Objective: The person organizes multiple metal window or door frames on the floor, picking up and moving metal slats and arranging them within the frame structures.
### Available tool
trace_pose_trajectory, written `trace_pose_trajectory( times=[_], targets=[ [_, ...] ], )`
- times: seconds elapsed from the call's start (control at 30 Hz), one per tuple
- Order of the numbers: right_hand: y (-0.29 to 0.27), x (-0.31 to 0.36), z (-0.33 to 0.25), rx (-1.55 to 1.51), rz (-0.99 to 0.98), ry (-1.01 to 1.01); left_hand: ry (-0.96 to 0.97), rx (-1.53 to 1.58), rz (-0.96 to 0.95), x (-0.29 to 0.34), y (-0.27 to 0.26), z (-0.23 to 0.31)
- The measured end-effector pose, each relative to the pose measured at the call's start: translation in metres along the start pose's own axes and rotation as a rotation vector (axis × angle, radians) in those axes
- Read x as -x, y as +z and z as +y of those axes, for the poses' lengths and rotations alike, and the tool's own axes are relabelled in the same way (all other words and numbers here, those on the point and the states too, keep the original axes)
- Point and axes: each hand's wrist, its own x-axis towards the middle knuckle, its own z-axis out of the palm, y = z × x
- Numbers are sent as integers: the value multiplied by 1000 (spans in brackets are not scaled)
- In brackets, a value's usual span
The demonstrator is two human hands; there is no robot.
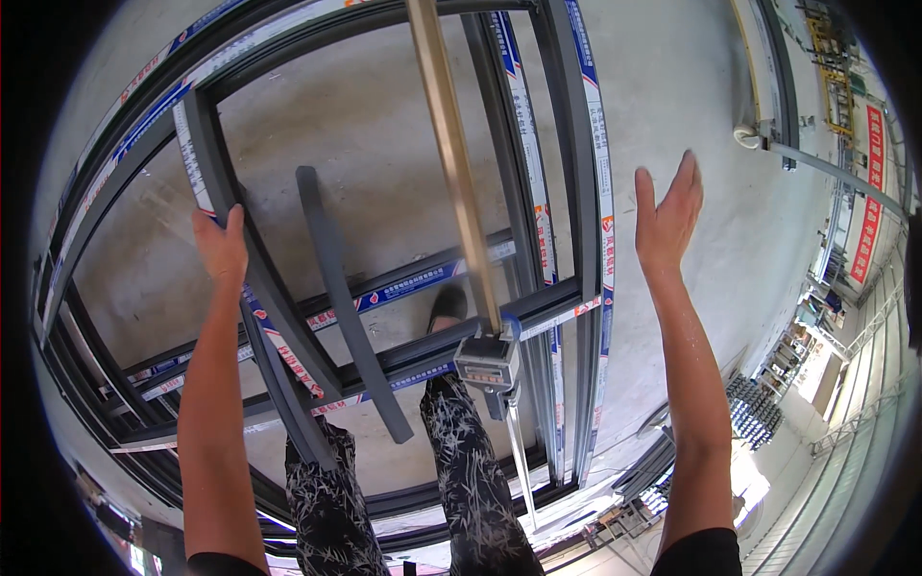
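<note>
Large dark grey metal frames (567, 125) with blue, white and red protective tape lie stacked before me. My left hand (221, 250) is at a slanted dark grey frame bar (274, 288), its thumb on one side and its fingers, partly hidden, on the other. Off the right side of the frames, my right hand (669, 221) hangs in the air, thumb apart from the fingers, holding nothing. A long gold-coloured bar (447, 134) crosses the frames lengthwise. At its near end sits a metal block (488, 363) with a thin rod, resembling a bar clamp; neither hand touches it.
A loose dark grey strip (341, 298) lies across a crossbar. My legs in patterned trousers (475, 480) stand among the frames, with one dark shoe (448, 305) inside an opening. Concrete floor (711, 106) spreads to the right. Beyond are a red banner (869, 192) and stacked profiles (754, 411).
</note>
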Motion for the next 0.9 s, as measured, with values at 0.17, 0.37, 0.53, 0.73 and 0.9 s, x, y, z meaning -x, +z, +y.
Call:
trace_pose_trajectory(
  times=[0.17, 0.37, 0.53, 0.73, 0.9],
  targets=[
    [116, 18, 1, 148, 65, -29, 77, 30, 35, -3, 10, 8],
    [107, 37, -5, 115, -102, -51, 34, -151, -17, -6, -7, -5],
    [92, 70, -1, 65, -227, 197, 10, -162, 10, 0, -1, 4],
    [80, 59, 7, 122, -383, 237, -39, -95, -22, 4, -7, 21],
    [64, 73, -28, -69, -499, 156, -24, -84, 5, -5, -4, 16]
  ],
)
